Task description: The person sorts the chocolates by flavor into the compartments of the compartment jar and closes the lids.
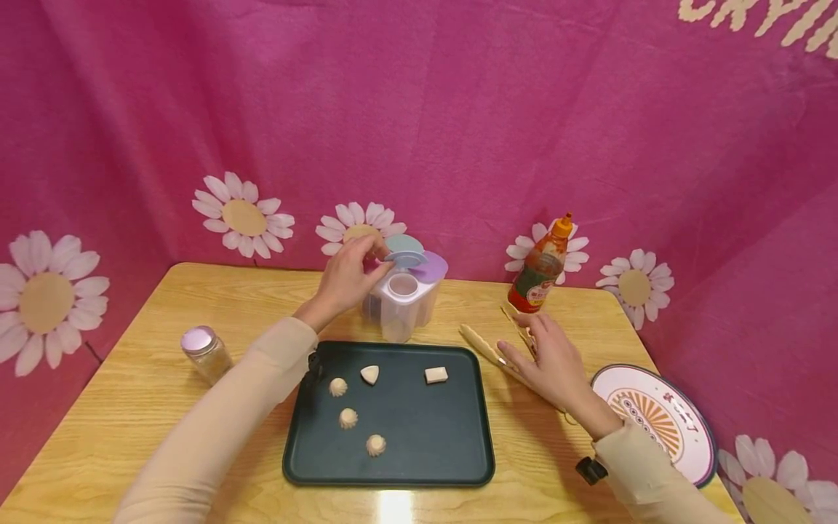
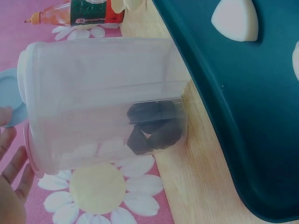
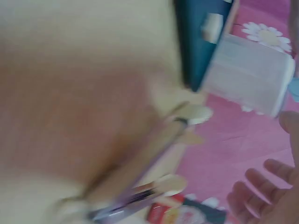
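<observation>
My left hand (image 1: 347,273) pinches the edge of a raised blue-grey flip lid (image 1: 406,251) on a clear storage container (image 1: 401,313). The lid's round opening shows beneath it, beside a purple lid (image 1: 428,268). Several dark pieces (image 2: 156,126) lie at the container's bottom in the left wrist view. Over a pair of tongs (image 1: 481,343) hovers my right hand (image 1: 553,360), its fingers spread and holding nothing. The tongs lie on the table with their scalloped tips apart, pointing to the back.
A dark tray (image 1: 425,437) in front of the container bears several small pale pieces. A sauce bottle (image 1: 540,273) stands at the back right, a plate (image 1: 694,437) at the right. A lidded glass jar (image 1: 208,356) is at the left. A pink flowered cloth (image 1: 425,109) hangs behind.
</observation>
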Demonstrator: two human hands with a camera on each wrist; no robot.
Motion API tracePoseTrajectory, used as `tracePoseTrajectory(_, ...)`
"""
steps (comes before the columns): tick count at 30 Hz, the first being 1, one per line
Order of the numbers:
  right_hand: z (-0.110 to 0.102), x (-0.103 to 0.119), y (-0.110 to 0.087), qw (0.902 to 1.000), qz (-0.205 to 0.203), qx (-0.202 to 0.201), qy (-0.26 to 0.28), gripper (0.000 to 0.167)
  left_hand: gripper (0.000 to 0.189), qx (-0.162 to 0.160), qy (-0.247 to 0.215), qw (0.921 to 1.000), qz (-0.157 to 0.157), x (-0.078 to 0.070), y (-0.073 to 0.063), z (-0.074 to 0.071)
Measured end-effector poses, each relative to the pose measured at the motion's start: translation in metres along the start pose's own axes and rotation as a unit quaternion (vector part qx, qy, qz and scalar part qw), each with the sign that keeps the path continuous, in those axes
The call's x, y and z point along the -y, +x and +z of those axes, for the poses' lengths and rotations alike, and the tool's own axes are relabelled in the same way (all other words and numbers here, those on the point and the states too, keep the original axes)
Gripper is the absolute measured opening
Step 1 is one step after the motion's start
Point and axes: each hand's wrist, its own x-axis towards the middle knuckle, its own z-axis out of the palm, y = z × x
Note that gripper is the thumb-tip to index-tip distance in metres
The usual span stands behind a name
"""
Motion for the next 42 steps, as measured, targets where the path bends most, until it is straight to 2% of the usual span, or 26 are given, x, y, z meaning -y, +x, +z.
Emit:
tracePoseTrajectory(5,0.005,-0.023,-0.031,0.9971,0.005,-0.006,-0.076,0.069,0.023,0.001,-0.001,1.0000,-0.001,-0.001,0.000,0.001)
tracePoseTrajectory(8,0.008,-0.033,-0.039,0.9939,0.021,0.005,-0.108,0.076,0.023,0.001,-0.001,1.0000,-0.004,-0.001,-0.001,0.001)
tracePoseTrajectory(12,0.012,-0.042,-0.043,0.9895,0.052,0.040,-0.129,0.085,0.023,0.002,0.001,1.0000,-0.003,-0.002,-0.001,0.001)
tracePoseTrajectory(18,0.020,-0.053,-0.041,0.9851,0.069,0.072,-0.140,0.093,0.025,0.007,-0.002,1.0000,-0.002,-0.002,-0.001,0.002)
tracePoseTrajectory(28,0.029,-0.058,-0.028,0.9776,0.096,0.111,-0.151,0.095,0.024,0.006,-0.001,1.0000,0.001,-0.002,-0.002,0.001)
tracePoseTrajectory(37,0.028,-0.059,-0.022,0.9752,0.117,0.125,-0.140,0.088,0.025,0.014,0.005,0.9999,0.000,-0.002,-0.002,-0.002)
tracePoseTrajectory(42,0.019,-0.058,-0.021,0.9782,0.107,0.110,-0.140,0.090,0.023,0.019,0.002,0.9998,0.001,-0.003,-0.002,-0.003)
